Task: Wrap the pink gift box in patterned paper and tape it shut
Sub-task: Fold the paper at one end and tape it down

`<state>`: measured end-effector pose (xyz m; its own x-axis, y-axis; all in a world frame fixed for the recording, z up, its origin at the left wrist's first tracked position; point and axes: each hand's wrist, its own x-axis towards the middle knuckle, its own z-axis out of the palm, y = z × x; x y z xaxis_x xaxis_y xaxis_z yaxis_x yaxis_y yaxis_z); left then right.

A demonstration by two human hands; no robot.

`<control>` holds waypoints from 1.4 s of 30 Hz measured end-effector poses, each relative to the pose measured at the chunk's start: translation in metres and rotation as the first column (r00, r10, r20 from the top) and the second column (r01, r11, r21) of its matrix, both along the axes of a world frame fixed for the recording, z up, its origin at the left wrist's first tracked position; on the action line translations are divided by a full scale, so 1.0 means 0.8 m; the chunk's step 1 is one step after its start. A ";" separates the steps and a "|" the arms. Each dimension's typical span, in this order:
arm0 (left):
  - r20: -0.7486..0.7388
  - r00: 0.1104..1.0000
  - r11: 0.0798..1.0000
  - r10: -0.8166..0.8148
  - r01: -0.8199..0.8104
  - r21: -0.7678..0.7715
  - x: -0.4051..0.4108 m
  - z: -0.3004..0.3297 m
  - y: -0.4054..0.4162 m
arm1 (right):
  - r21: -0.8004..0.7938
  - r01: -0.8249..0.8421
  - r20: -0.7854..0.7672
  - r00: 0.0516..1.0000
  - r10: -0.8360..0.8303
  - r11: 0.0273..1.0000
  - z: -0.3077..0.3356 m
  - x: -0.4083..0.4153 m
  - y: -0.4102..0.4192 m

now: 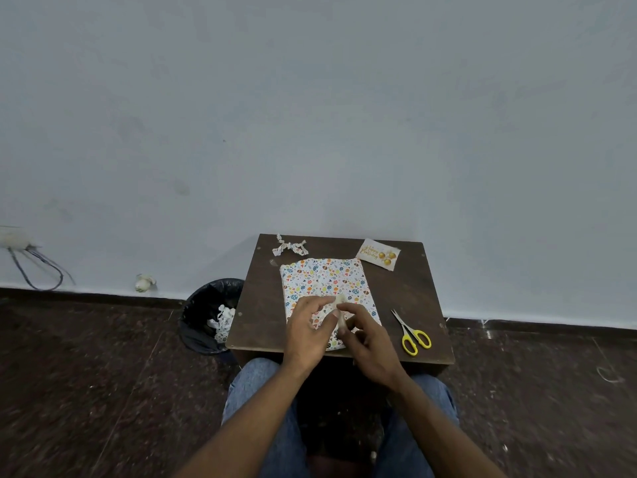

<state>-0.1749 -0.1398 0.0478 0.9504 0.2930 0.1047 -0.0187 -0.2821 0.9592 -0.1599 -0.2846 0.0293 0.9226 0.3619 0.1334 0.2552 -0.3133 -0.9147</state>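
Two hands meet over the near end of the box (324,281), which lies flat on the table (262,305), all covered in patterned paper. The left hand (308,331) and the right hand (367,336) both pinch a small pale strip (340,310), maybe tape, just above the paper. Left of the table stands a black bin (206,305) with crumpled paper scraps (222,322) inside. Yellow scissors (412,334) lie at the right.

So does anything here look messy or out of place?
A little. A crumpled scrap of patterned paper lies loose at the far edge of the dark wooden table, and a small white crumpled wad sits on the floor by the wall, outside the black-lined bin.
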 end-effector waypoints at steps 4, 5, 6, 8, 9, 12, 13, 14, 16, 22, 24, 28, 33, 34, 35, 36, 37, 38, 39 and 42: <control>0.077 0.996 0.999 0.039 -0.038 -0.006 0.002 0.002 -0.002 | 0.035 -0.006 0.001 1.000 0.006 0.999 0.001 0.003 -0.002; 0.077 0.996 0.999 0.048 -0.047 -0.010 0.003 0.003 -0.002 | 0.038 -0.007 0.007 1.000 0.007 0.999 0.001 0.003 -0.002; 0.082 0.995 0.998 0.054 -0.053 -0.012 0.003 0.004 -0.003 | 0.037 -0.003 0.012 1.000 0.003 0.999 0.001 0.002 -0.002; 0.096 0.994 0.999 0.048 -0.049 0.003 0.005 0.005 -0.004 | 0.021 0.033 0.015 0.999 -0.033 0.999 0.000 0.000 -0.001; 0.100 0.994 0.999 0.043 -0.044 0.012 0.006 0.005 -0.004 | 0.017 0.061 0.005 0.998 -0.061 0.998 -0.001 -0.001 0.001; 0.093 0.995 0.999 0.032 -0.032 -0.001 0.007 0.004 -0.004 | 0.035 0.124 -0.045 0.991 -0.122 0.992 -0.001 -0.003 0.006; 0.082 0.996 1.000 0.028 -0.027 -0.009 0.007 0.004 -0.003 | 0.028 0.134 -0.040 0.990 -0.133 0.991 -0.001 -0.004 0.007; 0.070 0.997 1.000 0.011 -0.010 -0.014 0.006 0.004 -0.003 | 0.020 0.145 -0.032 0.989 -0.144 0.989 0.001 -0.004 0.009; 0.049 0.997 0.999 -0.052 0.052 -0.003 0.003 0.009 -0.004 | 0.036 0.180 -0.048 0.983 -0.179 0.983 0.003 -0.002 0.011; 0.023 0.997 0.994 -0.072 0.073 -0.077 0.005 0.025 0.002 | 0.145 0.151 -0.150 0.980 -0.129 0.978 0.010 0.008 0.007; -0.010 0.997 0.992 -0.074 0.072 -0.104 0.009 0.028 0.005 | 0.169 0.122 -0.180 0.979 -0.091 0.978 0.014 0.007 0.006; -0.043 0.993 0.979 -0.110 0.101 -0.175 0.015 0.032 0.007 | 0.177 0.131 -0.210 0.973 -0.093 0.975 0.018 0.006 0.003; -0.055 0.986 0.965 -0.155 0.139 -0.223 0.010 0.036 0.005 | 0.152 0.149 -0.202 0.972 -0.117 0.977 0.023 0.011 0.006; -0.050 0.985 0.959 -0.166 0.149 -0.240 0.009 0.037 0.005 | 0.151 0.152 -0.201 0.972 -0.121 0.977 0.024 0.011 0.007; -0.047 0.983 0.955 -0.177 0.160 -0.251 0.009 0.039 0.005 | 0.152 0.160 -0.203 0.971 -0.128 0.975 0.023 0.012 0.008; -0.047 0.982 0.952 -0.185 0.166 -0.259 0.009 0.040 0.005 | 0.155 0.169 -0.204 0.969 -0.136 0.973 0.023 0.013 0.008; -0.048 0.981 0.950 -0.186 0.168 -0.264 0.009 0.041 0.006 | 0.158 0.174 -0.204 0.969 -0.140 0.972 0.023 0.013 0.008; -0.046 0.983 0.950 -0.178 0.160 -0.270 0.010 0.041 0.006 | 0.162 0.171 -0.200 0.970 -0.138 0.972 0.023 0.013 0.007; -0.045 0.985 0.951 -0.167 0.149 -0.270 0.011 0.042 0.007 | 0.171 0.163 -0.197 0.972 -0.129 0.972 0.024 0.012 0.007; -0.070 0.984 0.967 -0.162 0.144 -0.211 0.015 0.039 0.009 | 0.195 0.133 -0.207 0.974 -0.092 0.972 0.027 0.009 0.005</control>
